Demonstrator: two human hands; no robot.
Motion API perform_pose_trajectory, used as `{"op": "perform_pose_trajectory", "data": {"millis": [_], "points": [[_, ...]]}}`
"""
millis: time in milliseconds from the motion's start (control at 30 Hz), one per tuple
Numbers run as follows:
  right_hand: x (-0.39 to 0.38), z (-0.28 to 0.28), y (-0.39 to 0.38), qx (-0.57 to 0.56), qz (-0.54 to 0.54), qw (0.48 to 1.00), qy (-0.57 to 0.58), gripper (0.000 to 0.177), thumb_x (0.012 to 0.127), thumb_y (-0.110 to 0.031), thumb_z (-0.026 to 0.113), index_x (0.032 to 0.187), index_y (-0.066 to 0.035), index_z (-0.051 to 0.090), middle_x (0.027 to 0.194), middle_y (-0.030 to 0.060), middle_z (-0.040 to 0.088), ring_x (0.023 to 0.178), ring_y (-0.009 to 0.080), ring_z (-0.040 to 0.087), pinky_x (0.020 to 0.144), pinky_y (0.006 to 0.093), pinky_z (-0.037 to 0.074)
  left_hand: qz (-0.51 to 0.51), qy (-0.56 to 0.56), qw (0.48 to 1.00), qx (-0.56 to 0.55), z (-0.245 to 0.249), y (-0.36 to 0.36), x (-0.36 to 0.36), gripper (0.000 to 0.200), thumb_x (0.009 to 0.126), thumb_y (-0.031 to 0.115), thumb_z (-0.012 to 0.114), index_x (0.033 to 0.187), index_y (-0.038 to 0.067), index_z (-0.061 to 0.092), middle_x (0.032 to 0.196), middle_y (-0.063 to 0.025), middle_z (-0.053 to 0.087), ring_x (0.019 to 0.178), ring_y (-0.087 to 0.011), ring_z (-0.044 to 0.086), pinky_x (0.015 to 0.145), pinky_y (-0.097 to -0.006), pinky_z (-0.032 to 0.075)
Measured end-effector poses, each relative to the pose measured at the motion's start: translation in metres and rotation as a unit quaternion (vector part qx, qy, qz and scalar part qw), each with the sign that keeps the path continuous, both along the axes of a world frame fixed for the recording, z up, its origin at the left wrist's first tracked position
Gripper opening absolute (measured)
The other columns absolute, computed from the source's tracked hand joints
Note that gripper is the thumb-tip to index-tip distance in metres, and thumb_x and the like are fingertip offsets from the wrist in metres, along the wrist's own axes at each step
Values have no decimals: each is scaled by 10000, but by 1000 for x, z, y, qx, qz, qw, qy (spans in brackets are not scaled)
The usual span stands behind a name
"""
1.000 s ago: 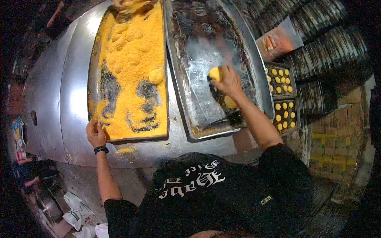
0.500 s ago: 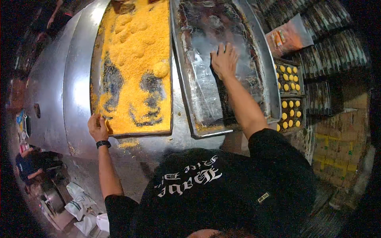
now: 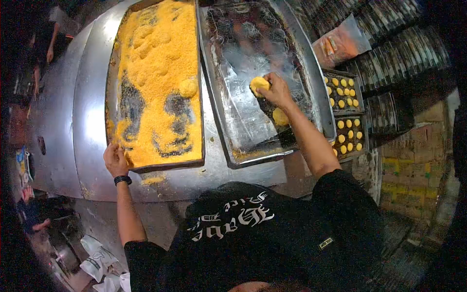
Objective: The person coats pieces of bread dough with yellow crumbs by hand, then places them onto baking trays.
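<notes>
My right hand pinches a round yellow piece over the dark metal tray. Below that hand, a second yellow piece lies in the same tray. My left hand rests at the lower left corner of the crumb tray, its fingers bent at the rim; whether they hold anything is hidden. Yellow crumbs cover much of that tray, with dark bare patches near its lower end. One round yellow lump sits on the crumbs by the right side.
Smaller trays with rows of yellow rounds stand at the right, below a clear bag of orange contents. Stacked dark trays fill the upper right. White bags lie at lower left. Parts of other people show at the left.
My right hand, seen without a piece before, now holds a yellow one. Another yellow piece shows in the dark tray. The view has shifted, moving the trays slightly left. My left hand stays at the corner.
</notes>
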State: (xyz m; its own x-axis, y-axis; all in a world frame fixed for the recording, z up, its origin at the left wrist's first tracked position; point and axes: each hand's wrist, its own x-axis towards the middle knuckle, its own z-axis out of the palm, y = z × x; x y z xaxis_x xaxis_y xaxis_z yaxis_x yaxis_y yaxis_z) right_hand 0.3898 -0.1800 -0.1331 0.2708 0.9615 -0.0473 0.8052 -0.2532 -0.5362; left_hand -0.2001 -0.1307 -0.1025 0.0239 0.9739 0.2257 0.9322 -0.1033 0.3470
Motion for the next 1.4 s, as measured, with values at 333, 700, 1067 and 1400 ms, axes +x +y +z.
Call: {"op": "perform_pose_trajectory", "data": {"millis": [333,700,1067,1400], "points": [[30,15,-45,44,29,996,67,226,788,-153,625,1000,-75,620,1000,152,640,894,320,622,787,358,495,7,4,1000,-7,-9,-21,0,153,822,132,600,940,44,643,1086,-143,596,1095,-292,523,905,-393,439],[21,52,-82,-151,42,987,28,380,710,-299,743,908,-17,582,835,109,589,785,263,593,712,331,479,-16,4,1000,20,-7,-8,-14,154,829,146,601,942,57,657,1050,-126,623,1080,-289,541,894,-409,442],[-2,73,-63,-57,66,994,60,407,757,-338,676,993,-13,612,1006,174,590,972,325,551,846,377,437,5,-11,1000,5,4,-10,-1,153,831,155,603,927,46,652,1069,-134,613,1088,-289,537,889,-409,443],[-26,12,-54,-41,109,957,-265,572,888,-369,466,1365,-90,316,1419,209,245,1282,419,256,1042,491,239,2,-85,995,54,11,-26,32,123,795,132,603,872,37,617,992,-142,618,1019,-303,562,858,-391,456]]}}
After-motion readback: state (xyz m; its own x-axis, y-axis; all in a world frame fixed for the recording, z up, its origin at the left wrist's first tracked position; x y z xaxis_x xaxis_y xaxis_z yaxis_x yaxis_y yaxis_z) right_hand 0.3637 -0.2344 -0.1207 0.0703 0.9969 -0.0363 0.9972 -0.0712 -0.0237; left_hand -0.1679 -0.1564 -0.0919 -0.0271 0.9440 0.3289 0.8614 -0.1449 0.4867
